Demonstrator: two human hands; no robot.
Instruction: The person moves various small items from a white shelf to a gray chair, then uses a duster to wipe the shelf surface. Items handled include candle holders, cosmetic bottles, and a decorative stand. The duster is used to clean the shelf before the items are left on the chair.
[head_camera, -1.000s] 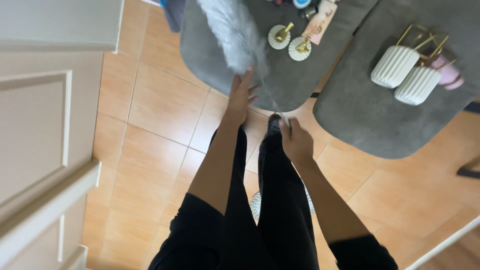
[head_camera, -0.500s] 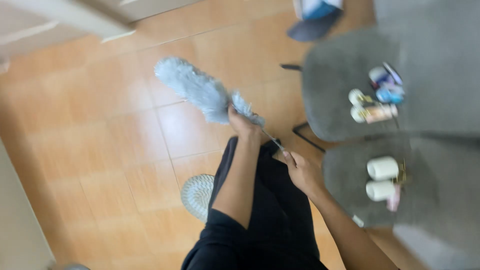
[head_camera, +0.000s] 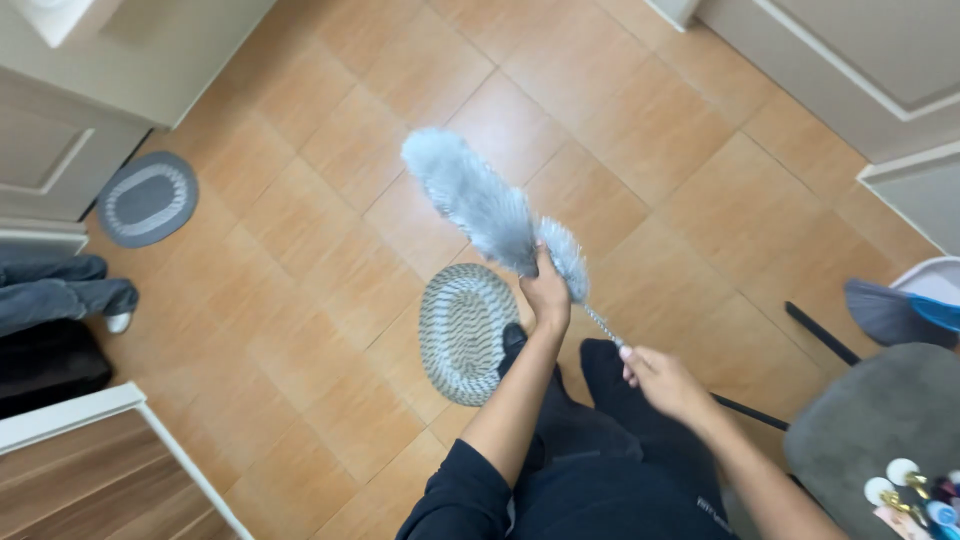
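Both hands grip: L hand (head_camera: 547, 292) on fluffy duster (head_camera: 482, 206) head, R hand (head_camera: 660, 379) on handle; axis runs up-left.

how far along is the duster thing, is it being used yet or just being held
Just held. The left hand grips the fluffy grey duster head near its base, and the right hand holds the thin handle. The head is raised over the tiled floor, touching no surface. The grey chair with small items looks unreached.
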